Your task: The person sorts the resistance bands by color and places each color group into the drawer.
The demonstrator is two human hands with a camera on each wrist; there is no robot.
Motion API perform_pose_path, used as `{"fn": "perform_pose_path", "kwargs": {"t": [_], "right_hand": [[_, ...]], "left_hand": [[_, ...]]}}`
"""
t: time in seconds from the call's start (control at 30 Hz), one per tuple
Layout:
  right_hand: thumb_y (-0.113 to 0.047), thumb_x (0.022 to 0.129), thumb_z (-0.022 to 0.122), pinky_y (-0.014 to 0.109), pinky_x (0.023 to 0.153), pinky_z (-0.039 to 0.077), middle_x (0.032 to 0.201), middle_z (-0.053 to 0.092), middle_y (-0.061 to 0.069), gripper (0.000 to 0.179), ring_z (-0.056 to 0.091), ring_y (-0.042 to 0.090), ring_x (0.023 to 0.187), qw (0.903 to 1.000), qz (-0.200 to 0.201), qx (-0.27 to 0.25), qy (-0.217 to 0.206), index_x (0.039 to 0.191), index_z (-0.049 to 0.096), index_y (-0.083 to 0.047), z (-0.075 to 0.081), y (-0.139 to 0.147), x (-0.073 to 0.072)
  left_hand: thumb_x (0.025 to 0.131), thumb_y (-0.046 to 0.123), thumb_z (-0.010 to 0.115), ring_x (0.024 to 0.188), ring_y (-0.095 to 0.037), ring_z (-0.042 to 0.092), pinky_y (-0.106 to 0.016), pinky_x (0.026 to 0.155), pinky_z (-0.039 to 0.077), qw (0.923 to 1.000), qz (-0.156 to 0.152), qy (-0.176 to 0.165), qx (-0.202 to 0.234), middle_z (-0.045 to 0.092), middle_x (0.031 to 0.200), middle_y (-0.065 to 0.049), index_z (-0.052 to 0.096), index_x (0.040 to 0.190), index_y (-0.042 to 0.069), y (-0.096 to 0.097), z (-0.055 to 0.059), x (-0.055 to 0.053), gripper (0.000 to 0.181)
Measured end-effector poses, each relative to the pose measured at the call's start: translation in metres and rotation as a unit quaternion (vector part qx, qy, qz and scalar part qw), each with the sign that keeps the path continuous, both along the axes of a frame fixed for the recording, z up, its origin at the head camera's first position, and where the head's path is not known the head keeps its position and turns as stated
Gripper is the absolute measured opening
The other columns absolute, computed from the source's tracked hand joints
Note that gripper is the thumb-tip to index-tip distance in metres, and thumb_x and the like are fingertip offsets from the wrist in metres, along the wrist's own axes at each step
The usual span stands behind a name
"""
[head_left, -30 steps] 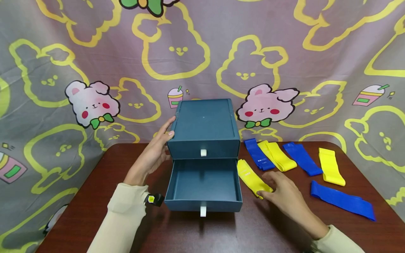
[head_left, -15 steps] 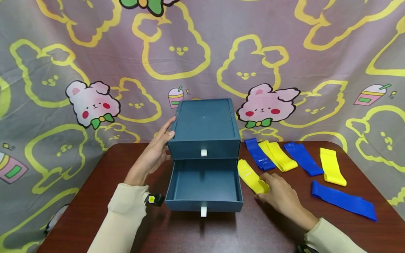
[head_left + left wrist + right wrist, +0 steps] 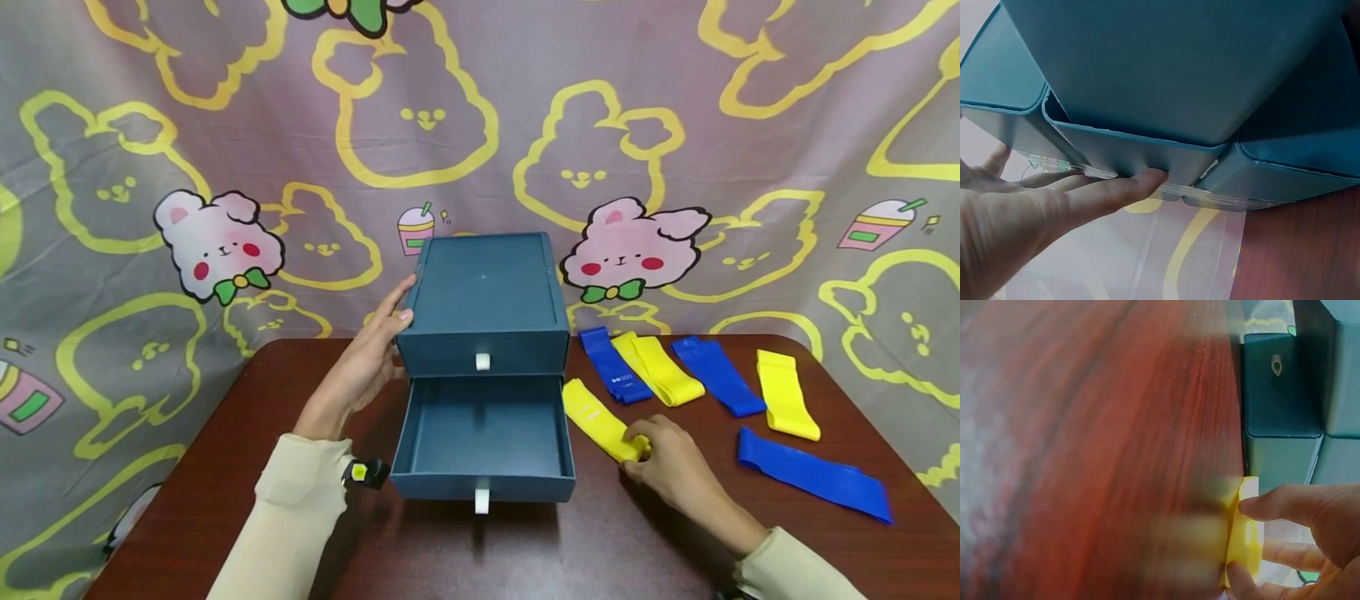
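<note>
A teal drawer cabinet (image 3: 483, 283) stands mid-table, its lower drawer (image 3: 483, 433) pulled out with nothing inside. Against the cabinet's left side rests my left hand (image 3: 363, 362), fingers extended; the left wrist view shows the fingers (image 3: 1147, 181) touching the teal wall. Right of the drawer lies a flat yellow resistance band (image 3: 596, 417) with faint print. At its near end, my right hand (image 3: 678, 467) pinches it between thumb and fingers. In the right wrist view the fingertips press on the folded yellow band (image 3: 1246, 544), which is still low against the table.
Toward the back right lie a printed blue band (image 3: 615, 367), a yellow band (image 3: 660, 371), another blue band (image 3: 720, 375) and another yellow band (image 3: 786, 396). A blue band (image 3: 813, 473) lies nearest on the right. A patterned curtain (image 3: 480, 125) hangs behind the brown table (image 3: 247, 417).
My right hand first moved left over the yellow band's near end, then slid slightly back right, and its fingers now pinch that end. The left hand and cabinet have not moved.
</note>
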State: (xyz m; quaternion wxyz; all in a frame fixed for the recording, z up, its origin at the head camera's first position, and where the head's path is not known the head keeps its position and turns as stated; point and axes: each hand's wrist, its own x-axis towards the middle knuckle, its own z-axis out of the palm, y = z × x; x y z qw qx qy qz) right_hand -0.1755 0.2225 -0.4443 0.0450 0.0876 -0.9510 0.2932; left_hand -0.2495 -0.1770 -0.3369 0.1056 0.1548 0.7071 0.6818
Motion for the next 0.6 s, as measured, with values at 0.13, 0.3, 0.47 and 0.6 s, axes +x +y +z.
{"fn": "perform_pose_path", "kwargs": {"t": [0.13, 0.3, 0.47, 0.6], "right_hand": [[0.000, 0.075, 0.088, 0.025, 0.061, 0.045, 0.094, 0.065, 0.011, 0.025, 0.056, 0.014, 0.070, 0.9998, -0.001, -0.020, 0.008, 0.096, 0.074, 0.000, -0.0007, 0.0010, 0.0010], [0.003, 0.074, 0.086, 0.024, 0.060, 0.046, 0.094, 0.065, 0.011, 0.024, 0.056, 0.012, 0.068, 0.9991, 0.002, -0.034, 0.027, 0.095, 0.074, 0.001, -0.0008, 0.0017, 0.0016], [0.003, 0.075, 0.086, 0.024, 0.058, 0.047, 0.097, 0.065, 0.014, 0.025, 0.057, 0.012, 0.066, 0.9990, 0.007, -0.038, 0.020, 0.096, 0.073, 0.002, -0.0006, 0.0017, 0.0012], [0.003, 0.075, 0.085, 0.024, 0.059, 0.047, 0.097, 0.064, 0.013, 0.023, 0.056, 0.012, 0.068, 0.9991, 0.006, -0.035, 0.024, 0.094, 0.072, 0.001, -0.0018, 0.0017, 0.0008]], "left_hand": [[0.112, 0.043, 0.040, 0.151, -0.053, 0.030, -0.080, 0.114, 0.028, 1.0000, 0.001, -0.001, 0.001, 0.000, 0.176, -0.003, 0.013, 0.166, 0.049, -0.0002, -0.0010, 0.0000, 0.060], [0.112, 0.043, 0.040, 0.151, -0.052, 0.030, -0.080, 0.114, 0.027, 1.0000, -0.001, -0.001, 0.003, -0.001, 0.176, -0.003, 0.013, 0.166, 0.049, -0.0007, -0.0007, 0.0003, 0.060], [0.112, 0.043, 0.041, 0.150, -0.052, 0.032, -0.080, 0.113, 0.028, 1.0000, -0.001, 0.000, 0.005, 0.001, 0.176, -0.004, 0.013, 0.166, 0.049, -0.0009, 0.0002, 0.0000, 0.061], [0.112, 0.042, 0.041, 0.149, -0.053, 0.032, -0.080, 0.113, 0.028, 1.0000, -0.002, 0.000, 0.005, 0.001, 0.176, -0.004, 0.013, 0.166, 0.049, -0.0006, -0.0003, -0.0007, 0.061]]}}
